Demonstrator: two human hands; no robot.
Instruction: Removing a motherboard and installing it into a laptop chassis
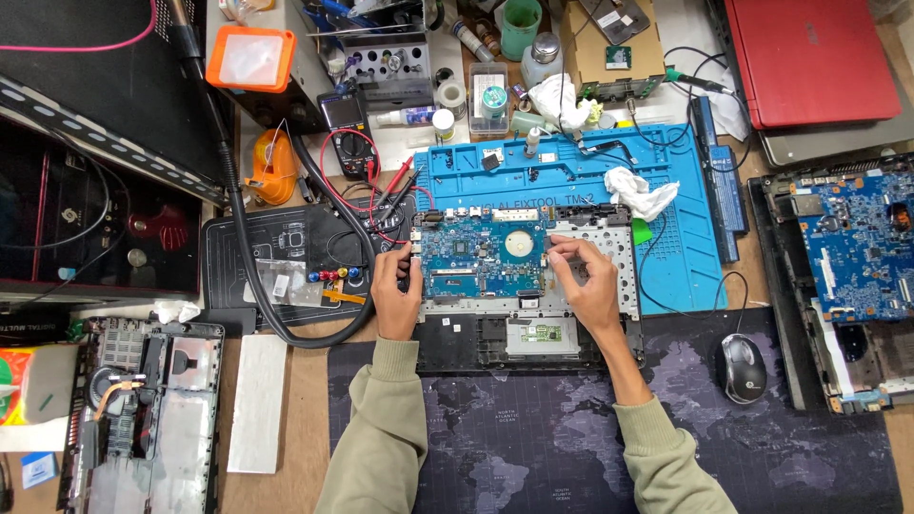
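A blue laptop motherboard [481, 252] lies in an opened laptop chassis [528, 343] at the middle of the bench. My left hand [395, 290] grips the board's left edge, fingers curled around it. At the board's right edge, my right hand [583, 278] pinches it, thumb and fingers closed on the corner. Both sleeves are olive green. The chassis rests partly on a blue repair mat [685, 257] and partly on a dark desk mat with a world map [533, 447].
A mouse [741, 368] sits right of the chassis. Another blue board in a dismantled laptop [852, 257] lies far right, below a red laptop [809, 57]. A multimeter [350, 143] with leads, a black hose [257, 276], another opened chassis [143, 409] and small bottles crowd the left and back.
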